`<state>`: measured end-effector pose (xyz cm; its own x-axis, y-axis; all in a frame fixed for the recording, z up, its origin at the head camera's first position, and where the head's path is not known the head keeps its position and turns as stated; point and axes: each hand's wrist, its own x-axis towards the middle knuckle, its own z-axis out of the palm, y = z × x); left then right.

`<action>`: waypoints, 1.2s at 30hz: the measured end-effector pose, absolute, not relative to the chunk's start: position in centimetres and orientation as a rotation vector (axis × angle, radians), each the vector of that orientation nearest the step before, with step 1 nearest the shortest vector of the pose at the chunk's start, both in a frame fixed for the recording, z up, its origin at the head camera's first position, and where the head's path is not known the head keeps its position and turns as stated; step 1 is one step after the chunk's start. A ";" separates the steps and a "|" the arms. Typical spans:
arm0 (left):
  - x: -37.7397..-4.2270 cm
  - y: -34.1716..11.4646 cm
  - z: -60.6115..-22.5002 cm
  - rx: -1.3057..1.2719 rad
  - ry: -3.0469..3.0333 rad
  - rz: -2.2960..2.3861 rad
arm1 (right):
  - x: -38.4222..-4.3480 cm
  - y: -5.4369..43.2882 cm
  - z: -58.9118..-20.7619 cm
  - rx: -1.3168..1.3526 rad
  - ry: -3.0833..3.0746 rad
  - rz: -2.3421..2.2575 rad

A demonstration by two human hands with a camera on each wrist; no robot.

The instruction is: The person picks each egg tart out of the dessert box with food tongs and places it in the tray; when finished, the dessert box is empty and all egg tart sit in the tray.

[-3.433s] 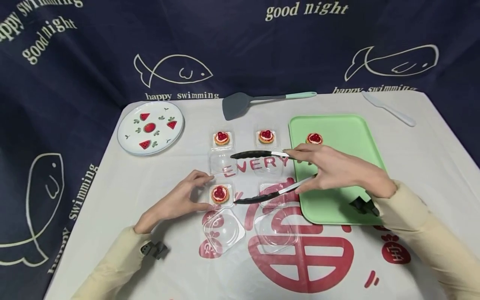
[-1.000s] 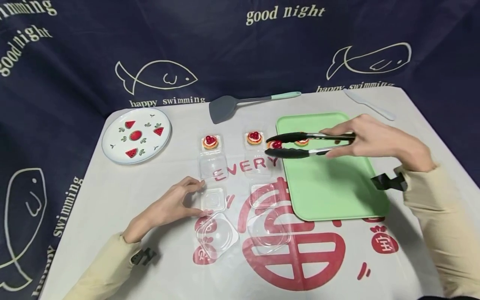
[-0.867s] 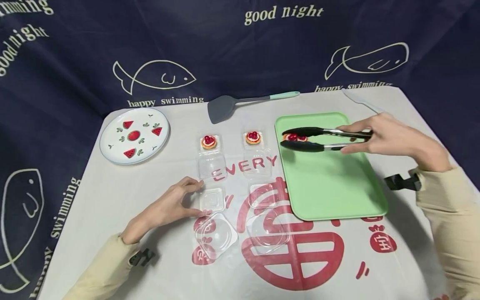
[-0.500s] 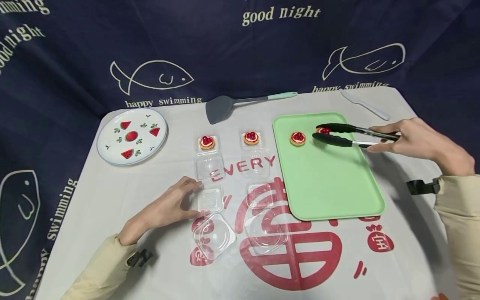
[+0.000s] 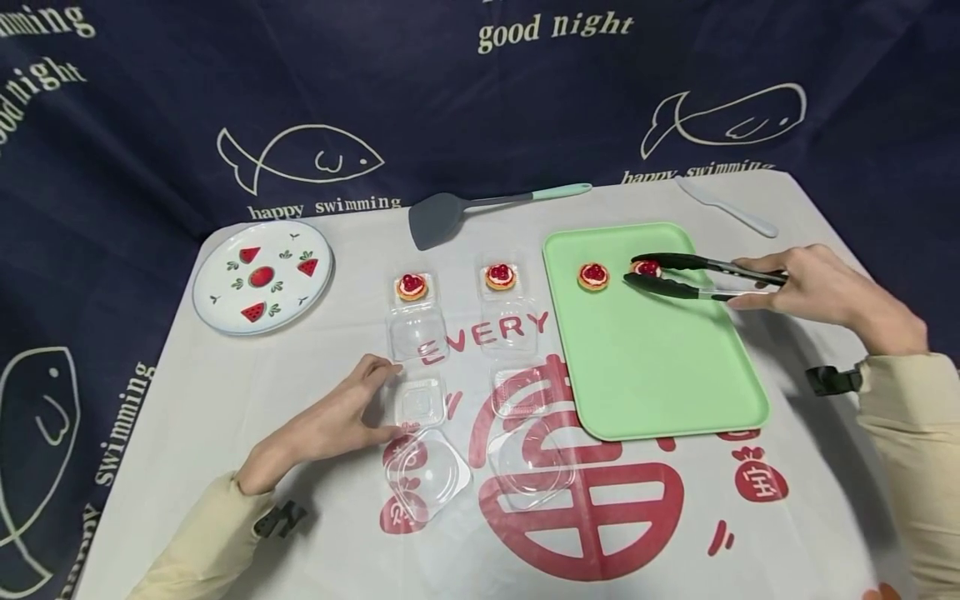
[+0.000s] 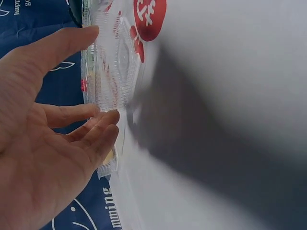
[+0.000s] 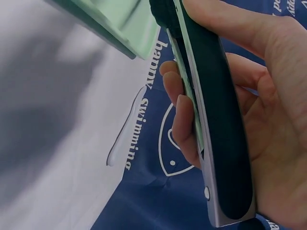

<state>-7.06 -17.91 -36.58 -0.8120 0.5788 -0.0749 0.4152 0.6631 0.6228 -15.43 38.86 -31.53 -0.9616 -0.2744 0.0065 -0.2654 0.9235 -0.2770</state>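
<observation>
My right hand grips black-tipped tongs by their handles; the right wrist view shows fingers and thumb around them. A berry tart lies between the tong tips at the back of the green tray; contact cannot be told. Beside it on the tray sits another tart. My left hand rests by the near left clear plastic container, thumb and forefinger at its corners, fingers relaxed. That container holds no tart; its clear lid lies open in front.
Two further open containers hold a left tart and a right tart. A near right container is bare. Around them lie a watermelon-patterned plate, a grey spatula and a white plastic knife.
The tart from the near left container has come over to the tray in the tongs, past the other tart to its right. The tongs now spread slightly wider. The left hand stays by the container.
</observation>
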 end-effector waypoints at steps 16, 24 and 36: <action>-6.8 -18.2 -36.5 0.709 2.591 1.034 | -14.5 39.3 -30.5 -0.364 3.084 -0.429; -9.8 -16.1 -34.3 0.714 2.622 1.129 | -14.3 39.0 -29.6 -0.313 3.097 -0.445; -18.9 -9.0 -33.2 0.686 2.642 1.076 | -14.8 34.1 -29.6 -0.492 3.020 -0.550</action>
